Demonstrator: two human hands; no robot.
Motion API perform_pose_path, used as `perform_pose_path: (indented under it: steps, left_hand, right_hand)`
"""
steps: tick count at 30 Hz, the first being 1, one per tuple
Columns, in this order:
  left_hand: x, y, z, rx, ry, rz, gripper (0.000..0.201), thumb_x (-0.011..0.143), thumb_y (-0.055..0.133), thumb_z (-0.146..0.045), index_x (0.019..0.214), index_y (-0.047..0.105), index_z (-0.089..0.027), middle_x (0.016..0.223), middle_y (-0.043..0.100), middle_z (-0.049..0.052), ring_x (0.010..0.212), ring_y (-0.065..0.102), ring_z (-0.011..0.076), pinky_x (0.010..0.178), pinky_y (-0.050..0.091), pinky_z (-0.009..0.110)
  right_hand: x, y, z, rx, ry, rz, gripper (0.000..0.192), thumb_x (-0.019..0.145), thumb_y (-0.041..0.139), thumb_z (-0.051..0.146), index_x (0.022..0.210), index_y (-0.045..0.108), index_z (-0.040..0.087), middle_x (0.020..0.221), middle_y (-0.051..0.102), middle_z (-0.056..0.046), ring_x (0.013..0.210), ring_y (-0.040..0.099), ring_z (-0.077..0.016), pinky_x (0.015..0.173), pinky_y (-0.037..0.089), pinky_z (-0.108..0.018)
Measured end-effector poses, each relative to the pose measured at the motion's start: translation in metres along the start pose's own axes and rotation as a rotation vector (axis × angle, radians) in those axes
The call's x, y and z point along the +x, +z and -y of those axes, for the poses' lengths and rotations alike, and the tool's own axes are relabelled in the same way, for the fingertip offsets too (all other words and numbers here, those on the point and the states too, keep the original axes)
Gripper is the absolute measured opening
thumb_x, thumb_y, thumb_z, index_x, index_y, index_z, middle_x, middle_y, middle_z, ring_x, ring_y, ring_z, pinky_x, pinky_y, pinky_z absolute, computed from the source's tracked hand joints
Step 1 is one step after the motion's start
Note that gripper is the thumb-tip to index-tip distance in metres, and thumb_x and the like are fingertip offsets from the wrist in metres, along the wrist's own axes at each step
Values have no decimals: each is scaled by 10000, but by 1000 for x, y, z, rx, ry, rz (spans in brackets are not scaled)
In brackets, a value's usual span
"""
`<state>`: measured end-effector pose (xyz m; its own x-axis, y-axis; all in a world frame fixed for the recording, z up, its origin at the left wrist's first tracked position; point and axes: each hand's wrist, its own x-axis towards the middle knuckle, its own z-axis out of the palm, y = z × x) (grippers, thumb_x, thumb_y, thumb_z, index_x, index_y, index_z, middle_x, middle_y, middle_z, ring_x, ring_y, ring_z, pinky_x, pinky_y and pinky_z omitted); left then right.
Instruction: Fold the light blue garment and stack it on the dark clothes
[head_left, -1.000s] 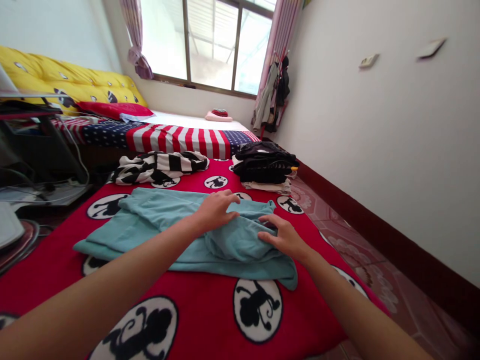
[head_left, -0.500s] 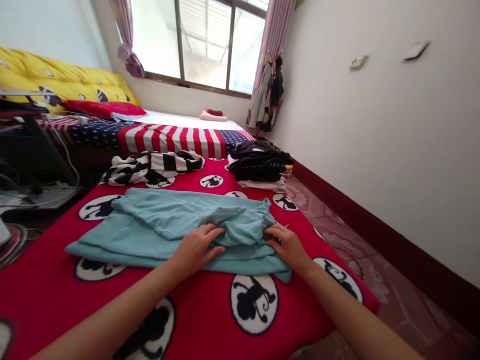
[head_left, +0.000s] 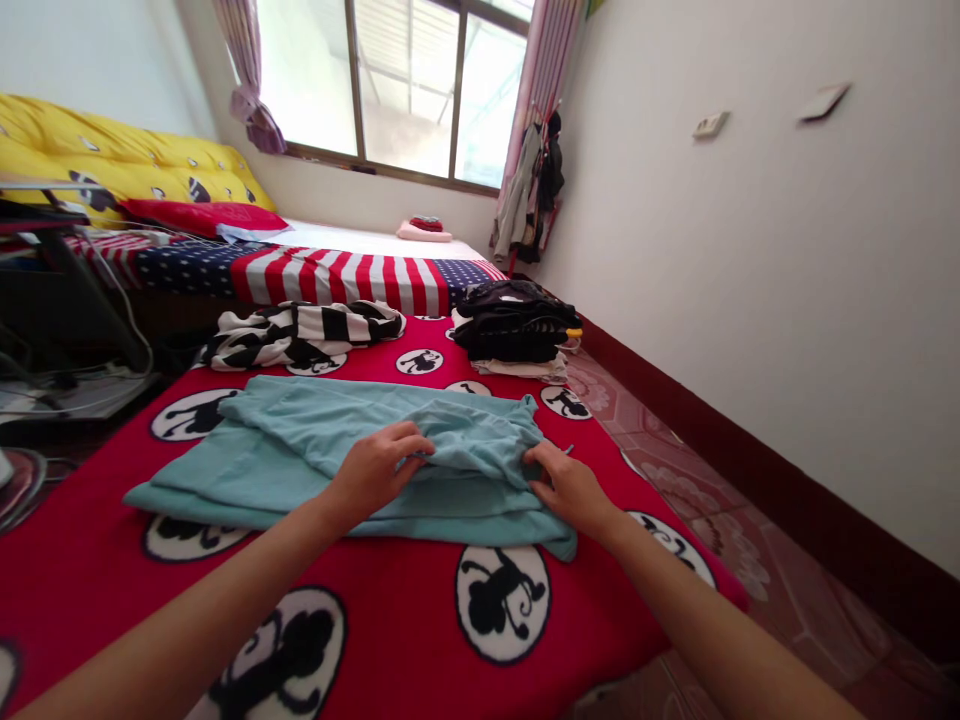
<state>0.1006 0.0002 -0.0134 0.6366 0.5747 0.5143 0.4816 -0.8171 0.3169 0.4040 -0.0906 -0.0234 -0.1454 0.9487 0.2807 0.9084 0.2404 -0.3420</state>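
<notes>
On the near side of the dark clothes stack (head_left: 517, 325), reaching well out to its left, I've got the teal garment (head_left: 300, 425) flat in layers on the red blanket (head_left: 390, 620). Long axis runs crosswise, left to right; right end sits about straight in front of the stack, left end is far off to the left of it. Right hand (head_left: 576, 490) is at that right end, so it's the closer of my two to the stack. Left hand (head_left: 375, 465) is further left of the stack, roughly mid-length on the near side of the garment. Left grip: thumb and fingers look pinched on the edge of the rumpled upper layer. Right grip: fingers curled against the cloth at the end, can't tell if it's pinched or just touching. Key relation, as I read it: upper layer's loose edge spans between both grips, near parallel to the long axis, with the far edge of the garment lying from there toward the stack. Everything left of my left hand has no grip on it. Black-and-white cloth (head_left: 300, 335) is heaped left of the stack, past the garment, apart from both hands.
</notes>
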Motion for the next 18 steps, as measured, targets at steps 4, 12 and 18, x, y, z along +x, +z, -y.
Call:
perform_pose_path:
  steps: [4,12,18]
  left_hand:
    - [-4,-3,4,29,99,50,231,871,480,-127,946,678,-219,913,637,28,807,615,141,728,476,232]
    - [-2,-7,4,-7,72,-14,225,876,490,-124,955,683,-207,939,645,39,843,614,152,772,486,253]
    - [-7,-12,4,19,181,5,254,901,431,-112,952,668,-187,905,625,52,845,582,160,761,462,255]
  right_hand:
    - [3,7,1,-43,-35,48,173,765,508,68,802,612,201,856,620,-20,731,569,-137,652,387,-242]
    - [4,-3,11,104,5,91,124,744,617,167,858,624,215,808,630,7,705,567,-132,636,401,-238]
    - [3,-25,9,311,66,-195,30,766,551,200,752,577,204,699,597,14,625,537,-127,601,424,-245]
